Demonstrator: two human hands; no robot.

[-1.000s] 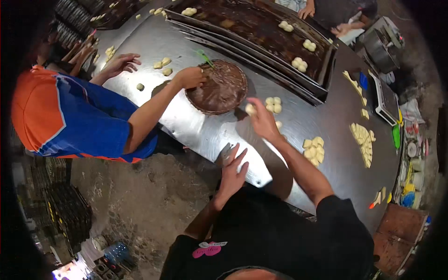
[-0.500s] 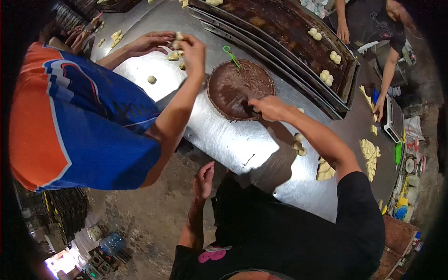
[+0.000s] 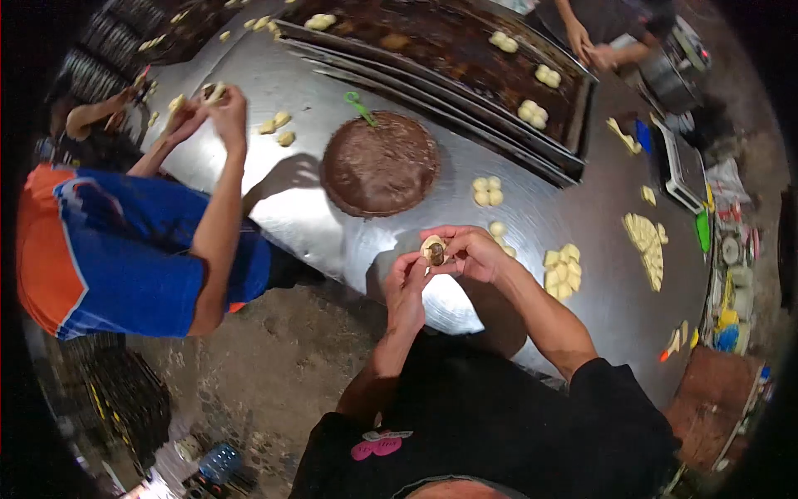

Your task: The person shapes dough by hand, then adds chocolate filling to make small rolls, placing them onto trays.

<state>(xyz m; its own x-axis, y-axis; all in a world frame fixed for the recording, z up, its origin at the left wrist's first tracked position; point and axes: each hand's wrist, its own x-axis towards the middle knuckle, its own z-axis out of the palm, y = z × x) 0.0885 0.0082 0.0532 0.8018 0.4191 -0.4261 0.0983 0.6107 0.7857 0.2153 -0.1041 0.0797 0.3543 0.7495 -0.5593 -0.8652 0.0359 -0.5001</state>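
My left hand and my right hand meet over the near part of the metal table. Between their fingertips is a small piece of dough, opened up around a dab of brown filling. Just beyond sits a round tub of brown paste, a green-handled utensil lying at its far rim. Dough balls are grouped on the metal to the right of the tub, with more partly hidden behind my right hand. Cut dough pieces lie right of my right forearm.
Stacked dark baking trays stand at the back, clusters of dough balls on the top one. A co-worker in a blue and orange shirt handles dough at left; another person's hands show at back right. A scale and sliced dough are at right.
My right hand has left the tub of paste and come back toward me. My left hand has risen from beside the table edge, and both now hold filled dough. The view has shifted.
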